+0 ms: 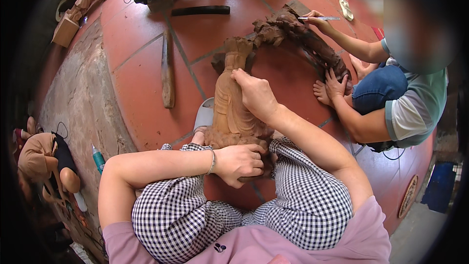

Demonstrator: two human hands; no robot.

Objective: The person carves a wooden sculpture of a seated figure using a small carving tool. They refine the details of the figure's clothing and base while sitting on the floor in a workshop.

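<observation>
Finely ridged, tan wooden statue [227,102]

Matt wood, glossy floor tiles [137,68]
Carved figure [224,102] looks like smooth-ish bare wood, dark carving [317,46] way rougher, concrete strip [88,102] rough, checked trousers [312,195] matt cloth.

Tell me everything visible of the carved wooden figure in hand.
The carved wooden figure is light brown, with robe-like folds, a narrow neck-like section, a jagged far end and a rougher, darker near end. It extends forward from between checkered trouser legs, tilt unclear. The right hand touches its upper part, the left hand its near end.
</observation>
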